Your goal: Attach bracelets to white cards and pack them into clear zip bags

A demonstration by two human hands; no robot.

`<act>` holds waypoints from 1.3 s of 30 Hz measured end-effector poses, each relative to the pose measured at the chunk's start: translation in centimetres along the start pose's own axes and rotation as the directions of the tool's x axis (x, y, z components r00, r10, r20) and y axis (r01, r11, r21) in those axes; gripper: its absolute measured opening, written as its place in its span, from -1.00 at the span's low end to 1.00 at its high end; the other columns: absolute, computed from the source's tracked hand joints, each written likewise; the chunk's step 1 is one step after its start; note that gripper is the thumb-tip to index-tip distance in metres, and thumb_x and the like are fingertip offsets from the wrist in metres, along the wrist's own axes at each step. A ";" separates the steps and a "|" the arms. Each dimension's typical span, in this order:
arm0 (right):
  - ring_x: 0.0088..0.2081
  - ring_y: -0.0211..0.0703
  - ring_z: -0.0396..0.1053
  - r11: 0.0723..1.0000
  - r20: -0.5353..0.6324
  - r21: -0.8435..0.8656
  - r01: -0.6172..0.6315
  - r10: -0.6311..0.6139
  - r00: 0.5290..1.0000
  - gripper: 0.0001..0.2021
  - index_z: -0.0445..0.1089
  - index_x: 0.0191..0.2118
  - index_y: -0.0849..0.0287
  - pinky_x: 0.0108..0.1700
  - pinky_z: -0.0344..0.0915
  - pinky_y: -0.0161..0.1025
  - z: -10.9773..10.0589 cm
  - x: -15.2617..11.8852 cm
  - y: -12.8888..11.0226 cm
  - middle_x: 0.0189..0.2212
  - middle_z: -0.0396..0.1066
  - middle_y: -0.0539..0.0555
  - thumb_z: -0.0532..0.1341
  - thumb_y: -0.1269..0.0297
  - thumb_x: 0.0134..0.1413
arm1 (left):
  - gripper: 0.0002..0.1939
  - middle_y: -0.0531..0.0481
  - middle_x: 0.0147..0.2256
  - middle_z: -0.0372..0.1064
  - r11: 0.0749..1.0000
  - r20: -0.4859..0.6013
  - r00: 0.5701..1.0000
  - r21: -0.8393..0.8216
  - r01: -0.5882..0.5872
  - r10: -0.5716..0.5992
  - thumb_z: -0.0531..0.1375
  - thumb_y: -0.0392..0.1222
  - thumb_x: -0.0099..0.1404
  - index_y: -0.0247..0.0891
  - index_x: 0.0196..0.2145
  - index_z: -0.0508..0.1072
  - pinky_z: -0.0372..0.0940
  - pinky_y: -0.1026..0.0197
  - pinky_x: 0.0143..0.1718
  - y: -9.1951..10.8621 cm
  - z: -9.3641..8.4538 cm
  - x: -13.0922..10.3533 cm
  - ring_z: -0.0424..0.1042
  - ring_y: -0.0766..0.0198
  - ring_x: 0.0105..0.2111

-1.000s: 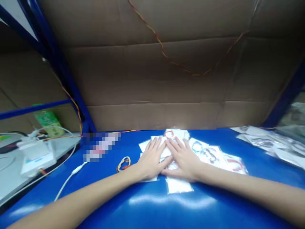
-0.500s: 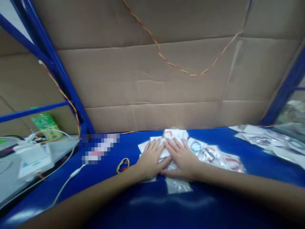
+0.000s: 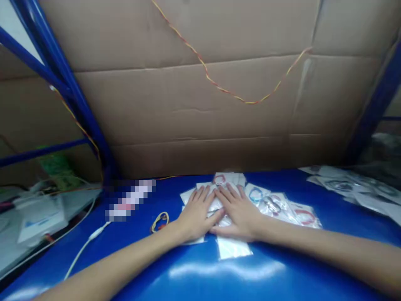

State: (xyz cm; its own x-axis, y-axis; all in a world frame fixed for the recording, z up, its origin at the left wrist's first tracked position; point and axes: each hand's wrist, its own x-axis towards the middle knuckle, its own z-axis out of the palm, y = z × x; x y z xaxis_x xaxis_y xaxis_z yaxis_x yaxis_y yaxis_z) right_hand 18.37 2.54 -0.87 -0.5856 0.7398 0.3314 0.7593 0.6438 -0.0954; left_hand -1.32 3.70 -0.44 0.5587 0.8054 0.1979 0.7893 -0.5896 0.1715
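Note:
My left hand (image 3: 197,215) lies flat with its fingers stretched out on a pile of clear plastic packets with white cards. Beside it, my right hand (image 3: 239,213) rests flat on the same pile, and the two hands meet at thumbs and fingertips. Past the fingertips shows a packet with a red band (image 3: 219,179). To the right are a packet with a blue band (image 3: 256,194), one with dark loops (image 3: 270,205) and another red-banded packet (image 3: 304,216). A packet's lower end (image 3: 233,247) sticks out below my right hand. What lies under the palms is hidden.
A coiled yellow cord (image 3: 160,221) lies left of my left hand. Farther left is a blurred-out strip (image 3: 131,200) with a white cable (image 3: 89,242). More packets (image 3: 351,188) are heaped at the right on the blue table (image 3: 200,276). Cardboard (image 3: 200,92) closes off the back.
The view has shifted slightly, and the blue table looks brighter in front. Both hands stay in place on the packets.

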 end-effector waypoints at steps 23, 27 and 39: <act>0.44 0.53 -0.10 1.000 0.010 -0.016 -0.013 0.013 1.000 0.08 0.07 0.46 0.37 0.39 -0.19 0.44 0.1 0.0 -0.1 0.43 0.00 0.40 0.11 -0.46 0.09 | -0.24 -0.31 0.44 -0.07 1.000 -0.027 1.000 -0.019 -0.010 0.010 -0.01 0.24 0.49 -0.32 0.43 0.11 -0.08 -0.29 0.41 -0.1 0.2 -0.1 -0.09 -0.19 0.45; 0.44 0.53 -0.11 1.000 0.018 -0.016 -0.011 0.011 1.000 0.09 0.05 0.46 0.37 0.39 -0.19 0.44 0.1 0.0 0.0 0.44 -0.01 0.40 0.08 -0.47 0.10 | -0.22 -0.32 0.45 -0.08 1.000 -0.026 1.000 -0.025 0.002 -0.002 -0.01 0.26 0.48 -0.33 0.44 0.10 -0.08 -0.28 0.42 -0.2 0.3 -0.1 -0.09 -0.19 0.45; 0.44 0.50 -0.11 1.000 0.000 -0.025 -0.006 0.006 1.000 0.08 0.05 0.47 0.35 0.40 -0.20 0.41 0.3 0.0 0.1 0.44 -0.01 0.39 0.11 -0.46 0.09 | -0.24 -0.33 0.45 -0.08 1.000 -0.020 1.000 -0.008 -0.003 0.003 0.00 0.24 0.49 -0.32 0.43 0.11 -0.08 -0.29 0.42 -0.2 0.2 0.0 -0.09 -0.18 0.45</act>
State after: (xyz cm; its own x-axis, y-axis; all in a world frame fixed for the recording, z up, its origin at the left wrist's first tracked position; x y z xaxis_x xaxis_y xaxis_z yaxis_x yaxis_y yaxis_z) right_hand 18.36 2.68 -1.12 -0.5809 0.7438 0.3305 0.7697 0.6340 -0.0740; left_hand -1.42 3.88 -0.68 0.5555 0.8024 0.2181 0.7855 -0.5924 0.1788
